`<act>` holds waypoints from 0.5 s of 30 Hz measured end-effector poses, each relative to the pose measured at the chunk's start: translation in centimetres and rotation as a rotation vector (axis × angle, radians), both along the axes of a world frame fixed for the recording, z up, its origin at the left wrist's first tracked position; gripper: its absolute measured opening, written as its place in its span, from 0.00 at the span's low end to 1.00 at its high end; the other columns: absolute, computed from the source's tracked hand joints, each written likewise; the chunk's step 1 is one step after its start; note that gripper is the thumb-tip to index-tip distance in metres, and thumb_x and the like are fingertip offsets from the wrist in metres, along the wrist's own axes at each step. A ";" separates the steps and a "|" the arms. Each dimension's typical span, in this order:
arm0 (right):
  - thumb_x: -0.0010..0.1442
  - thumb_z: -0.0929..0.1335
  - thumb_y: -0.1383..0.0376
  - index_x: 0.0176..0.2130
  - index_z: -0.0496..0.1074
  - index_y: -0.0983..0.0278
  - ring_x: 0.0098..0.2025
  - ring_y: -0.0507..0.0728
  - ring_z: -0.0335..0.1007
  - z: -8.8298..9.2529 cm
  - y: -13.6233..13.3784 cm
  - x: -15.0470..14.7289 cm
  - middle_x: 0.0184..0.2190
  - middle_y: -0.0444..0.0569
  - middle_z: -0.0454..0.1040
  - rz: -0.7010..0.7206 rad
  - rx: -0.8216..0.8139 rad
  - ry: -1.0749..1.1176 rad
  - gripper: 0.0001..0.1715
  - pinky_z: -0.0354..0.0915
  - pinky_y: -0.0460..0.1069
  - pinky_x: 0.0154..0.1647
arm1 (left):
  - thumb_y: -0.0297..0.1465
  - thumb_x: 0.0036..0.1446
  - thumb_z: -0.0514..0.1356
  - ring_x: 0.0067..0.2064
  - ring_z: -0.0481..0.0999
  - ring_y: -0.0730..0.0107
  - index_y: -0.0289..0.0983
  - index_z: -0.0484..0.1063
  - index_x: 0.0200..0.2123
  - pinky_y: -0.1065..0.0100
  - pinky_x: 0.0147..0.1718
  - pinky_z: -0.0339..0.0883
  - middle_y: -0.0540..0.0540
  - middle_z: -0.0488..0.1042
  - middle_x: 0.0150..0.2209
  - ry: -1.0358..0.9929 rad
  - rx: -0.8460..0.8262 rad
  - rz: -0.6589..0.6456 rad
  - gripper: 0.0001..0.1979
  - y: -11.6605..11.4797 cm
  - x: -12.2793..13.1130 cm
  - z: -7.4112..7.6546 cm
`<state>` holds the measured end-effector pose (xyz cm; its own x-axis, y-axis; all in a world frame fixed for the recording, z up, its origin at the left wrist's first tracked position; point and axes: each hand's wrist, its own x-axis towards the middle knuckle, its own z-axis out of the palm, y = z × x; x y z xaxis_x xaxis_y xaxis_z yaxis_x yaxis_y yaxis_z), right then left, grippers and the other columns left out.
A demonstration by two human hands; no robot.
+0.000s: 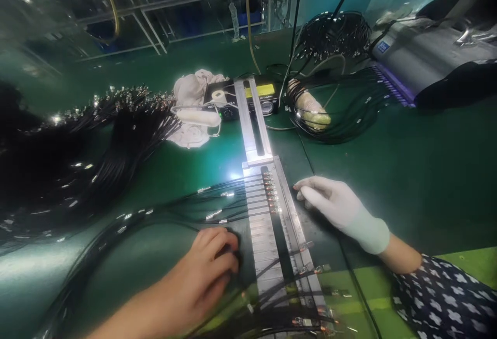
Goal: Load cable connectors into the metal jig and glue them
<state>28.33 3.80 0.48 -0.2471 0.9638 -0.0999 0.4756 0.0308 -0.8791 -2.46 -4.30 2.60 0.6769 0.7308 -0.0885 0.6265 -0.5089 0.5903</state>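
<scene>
Green bench point(427, 173) strewn with black cables point(128, 142) that cross a metal rail point(264, 227).
The black box point(271, 98) behind reads "ZI DONG". Left hand point(212, 266) clenches cables beside the rail; gloved right hand point(337, 207) lies loosely open, fingertips touching the rail's edge.

Bare table point(407, 173) right; cables point(77, 163) left.

A green workbench point(427, 173) carries a long slotted metal rail point(264, 225). Left of the rail sprawl black cables point(97, 158) (metal-tipped). At its far end lie a white cloth point(194, 90) and a black control box point(267, 98), and to the right, a cable coil point(349, 116).
</scene>
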 end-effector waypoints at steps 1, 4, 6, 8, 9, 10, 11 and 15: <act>0.62 0.64 0.56 0.39 0.78 0.64 0.35 0.58 0.77 0.0 0.0 0.0 0.33 0.50 0.81 0.001 -0.005 -0.004 0.18 0.72 0.51 0.39 | 0.20 0.63 0.51 0.51 0.67 0.62 0.39 0.70 0.40 0.63 0.49 0.66 0.44 0.70 0.46 -0.026 0.030 0.016 0.11 0.0 0.0 -0.2; 0.62 0.64 0.56 0.39 0.78 0.64 0.35 0.58 0.77 0.0 0.1 -0.1 0.33 0.50 0.81 0.004 0.003 -0.003 0.18 0.72 0.51 0.39 | 0.20 0.65 0.53 0.43 0.70 0.68 0.39 0.70 0.46 0.69 0.42 0.67 0.45 0.71 0.39 -0.228 0.153 0.085 0.12 0.6 0.8 -1.6; 0.62 0.63 0.56 0.38 0.78 0.64 0.36 0.58 0.77 -0.1 0.1 -0.1 0.34 0.50 0.81 0.003 0.025 -0.013 0.18 0.72 0.52 0.40 | 0.20 0.66 0.53 0.40 0.71 0.70 0.39 0.69 0.53 0.71 0.39 0.68 0.45 0.72 0.39 -0.301 0.187 0.097 0.15 1.4 1.7 -2.5; 0.63 0.63 0.56 0.39 0.78 0.63 0.37 0.58 0.77 -0.2 0.1 -0.1 0.35 0.50 0.81 0.007 0.040 -0.031 0.18 0.72 0.52 0.41 | 0.20 0.66 0.53 0.39 0.72 0.71 0.38 0.67 0.57 0.72 0.39 0.68 0.45 0.72 0.38 -0.297 0.184 0.087 0.18 2.2 2.5 -3.0; 0.63 0.63 0.56 0.39 0.78 0.63 0.37 0.58 0.77 -0.2 0.2 -0.1 0.35 0.50 0.81 0.012 0.044 -0.041 0.18 0.71 0.52 0.41 | 0.21 0.67 0.52 0.39 0.72 0.71 0.38 0.67 0.58 0.72 0.39 0.68 0.45 0.73 0.38 -0.284 0.182 0.082 0.18 2.6 2.8 -3.1; 0.63 0.63 0.56 0.39 0.78 0.63 0.38 0.58 0.77 -0.3 0.2 0.0 0.36 0.50 0.81 0.018 0.048 -0.049 0.18 0.71 0.52 0.42 | 0.21 0.67 0.52 0.38 0.73 0.71 0.38 0.67 0.57 0.72 0.38 0.68 0.45 0.73 0.38 -0.270 0.183 0.076 0.18 3.0 3.0 -3.1; 0.63 0.63 0.56 0.39 0.78 0.63 0.38 0.58 0.77 -0.3 0.2 0.0 0.36 0.49 0.81 0.024 0.053 -0.058 0.18 0.71 0.52 0.42 | 0.21 0.67 0.51 0.38 0.73 0.72 0.38 0.67 0.57 0.72 0.38 0.69 0.45 0.74 0.38 -0.249 0.191 0.066 0.18 3.3 3.1 -3.1; 0.64 0.63 0.59 0.40 0.77 0.62 0.41 0.57 0.77 -0.4 0.2 0.0 0.39 0.48 0.81 0.039 0.077 -0.074 0.16 0.70 0.52 0.44 | 0.21 0.67 0.47 0.37 0.75 0.71 0.38 0.69 0.54 0.72 0.36 0.70 0.45 0.76 0.38 -0.141 0.231 0.007 0.18 4.3 3.1 -2.7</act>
<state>28.32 3.99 0.04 -0.2796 0.9590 -0.0456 0.5366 0.1167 -0.8357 0.61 0.01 -0.09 0.6658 0.7250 0.1761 0.5498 -0.6364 0.5411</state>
